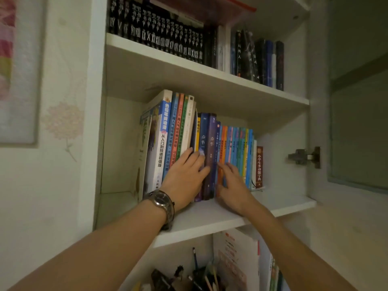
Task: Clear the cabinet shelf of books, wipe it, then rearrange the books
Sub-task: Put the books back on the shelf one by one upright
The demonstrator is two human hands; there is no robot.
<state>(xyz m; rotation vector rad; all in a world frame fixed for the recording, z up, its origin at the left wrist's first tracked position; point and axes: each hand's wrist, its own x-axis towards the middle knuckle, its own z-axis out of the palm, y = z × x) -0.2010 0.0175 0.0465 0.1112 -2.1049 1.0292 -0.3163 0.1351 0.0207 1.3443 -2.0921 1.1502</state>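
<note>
A row of upright books fills the middle cabinet shelf point(210, 219). Tall art books point(161, 133) lean at the left, dark purple books point(211, 148) stand in the middle, thin coloured books point(237, 143) sit to the right, and a small red dictionary point(259, 164) ends the row. My left hand point(184, 175), with a wristwatch, lies flat on the spines of the tall and purple books. My right hand point(233, 185) touches the bottoms of the thin coloured spines, fingers spread. Neither hand has a book gripped.
The shelf above holds a black numbered series point(159, 32) and darker books point(260, 59). Below sit pens in a holder point(201, 278) and a white booklet point(237, 259). The cabinet door point(357, 101) stands open at right with its hinge point(304, 157). Wallpapered wall at left.
</note>
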